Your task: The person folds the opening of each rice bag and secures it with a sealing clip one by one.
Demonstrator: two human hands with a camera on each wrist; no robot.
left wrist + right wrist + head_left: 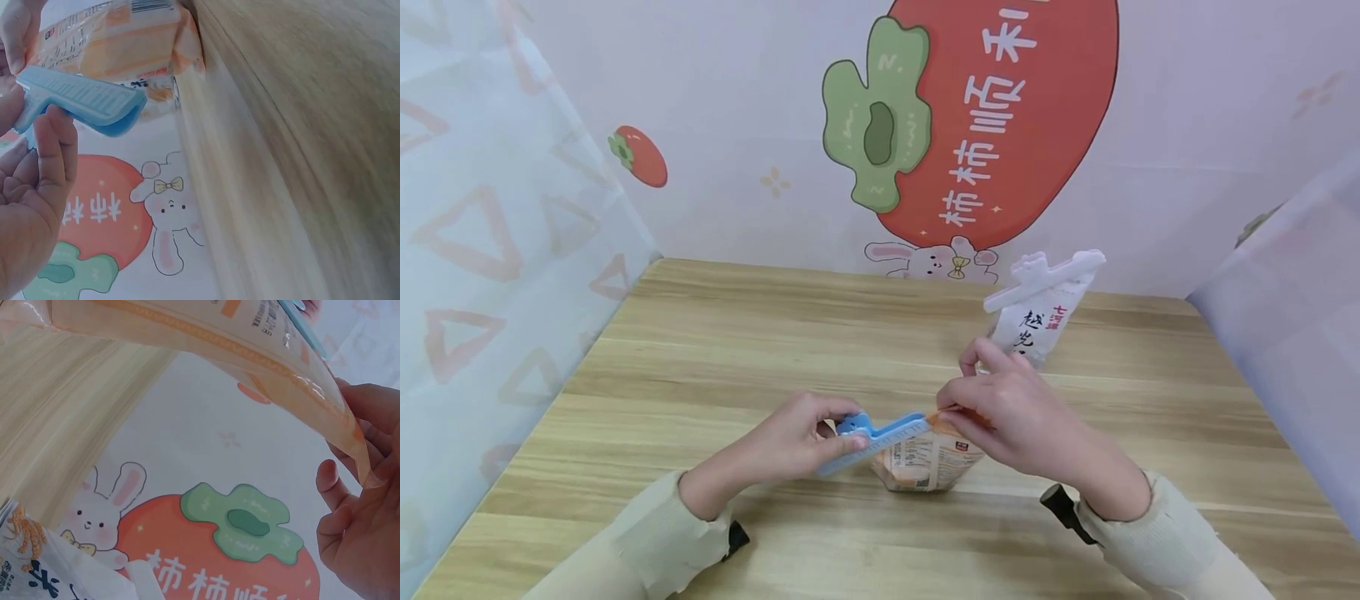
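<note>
My left hand (793,432) pinches a light-blue bag sealing clip (895,430) between thumb and fingers near its knobbed end. The clip lies slanted along the top edge of a clear-and-orange plastic food bag (928,467) standing on the table. In the left wrist view, the clip (87,94) gapes at its end facing the camera. My right hand (1018,408) pinches the top corner of the bag, just beyond the clip's other end. The right wrist view shows the bag's orange edge (294,387) stretched toward those fingers. How much of the bag sits inside the clip cannot be told.
Behind my right hand stands a white printed bag (1045,325), with a white sealing clip (1045,279) across its top. The wooden table (700,350) meets a patterned backdrop (737,125) at the back, with further printed sheets at both sides.
</note>
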